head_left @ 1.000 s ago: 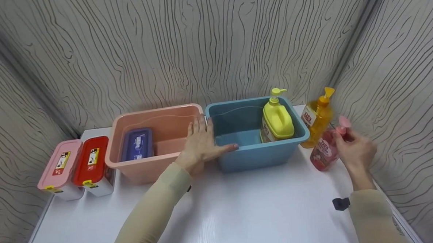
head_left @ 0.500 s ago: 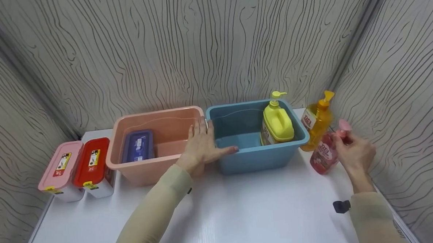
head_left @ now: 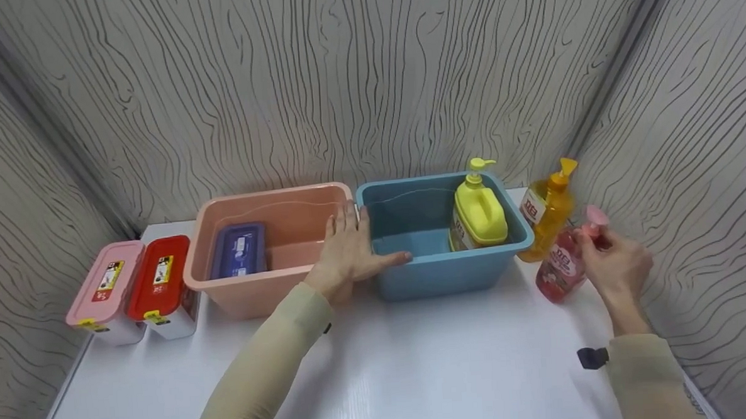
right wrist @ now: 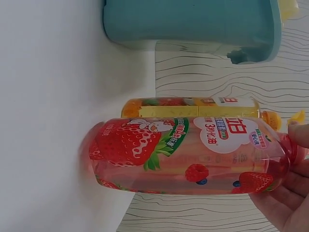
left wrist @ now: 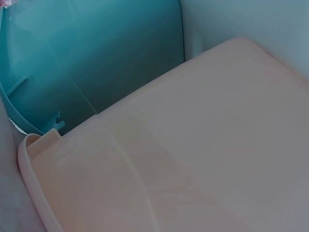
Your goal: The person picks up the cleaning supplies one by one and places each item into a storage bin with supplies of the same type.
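Observation:
My right hand (head_left: 618,265) grips the neck of a pink pump bottle (head_left: 559,267), just below its pump head. In the right wrist view the pink bottle (right wrist: 183,154) carries a strawberry label, and its base meets the white tabletop. My left hand (head_left: 348,251) lies with straight fingers over the adjoining rims of the salmon bin (head_left: 275,280) and the blue bin (head_left: 442,276). Inside the blue bin stands a yellow pump jug (head_left: 479,211). An orange pump bottle (head_left: 552,205) stands just behind the pink one. The left wrist view shows the two bins' outer walls, with hardly any of the hand.
A purple-lidded box (head_left: 239,250) lies in the salmon bin's left part. Left of that bin stand a red-lidded container (head_left: 160,278) and a pink-lidded container (head_left: 107,284). Patterned wall panels (head_left: 367,77) enclose the white table (head_left: 430,364) at the back and both sides.
The head view has shifted slightly. Both hands and the pink bottle stay almost where they were, with the right hand still gripping its neck.

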A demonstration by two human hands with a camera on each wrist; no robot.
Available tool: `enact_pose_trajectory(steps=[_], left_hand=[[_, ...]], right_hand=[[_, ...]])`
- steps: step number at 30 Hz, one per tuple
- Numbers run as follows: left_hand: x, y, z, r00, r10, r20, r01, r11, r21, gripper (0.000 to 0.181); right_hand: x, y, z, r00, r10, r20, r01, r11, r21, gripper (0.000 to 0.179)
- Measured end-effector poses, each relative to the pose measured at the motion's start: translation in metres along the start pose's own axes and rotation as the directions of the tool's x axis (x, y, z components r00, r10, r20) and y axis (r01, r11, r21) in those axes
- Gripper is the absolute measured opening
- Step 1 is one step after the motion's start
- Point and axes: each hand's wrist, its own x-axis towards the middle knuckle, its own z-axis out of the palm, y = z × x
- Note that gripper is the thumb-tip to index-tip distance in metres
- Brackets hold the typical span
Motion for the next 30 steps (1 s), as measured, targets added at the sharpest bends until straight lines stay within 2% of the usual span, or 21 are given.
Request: enact_pose_trajectory(steps=[6,19,30], left_hand=[[0.0,0.0,0.0,1.0,0.006,-0.008,-0.006,1.0,0.026,0.147],[-0.001,0.001,-0.001,1.0,-0.012,0.011,0.012,1.0,-0.009,0.148],[-0.001,0.001,-0.001,1.0,-0.002,0.002,0.002,1.0,-0.002,0.148]], right_hand=[[-0.001,-0.009,-0.007,1.0,-0.013,0.002,0.013,1.0,0.002,0.034],[0.001,-0.034,-0.027,0.991,-0.13,-0.028,0.131,0.991,0.013,0.032],[0.003,-0.054,-0.042,0.985,-0.169,-0.045,0.17,0.985,0.035,0.029]])
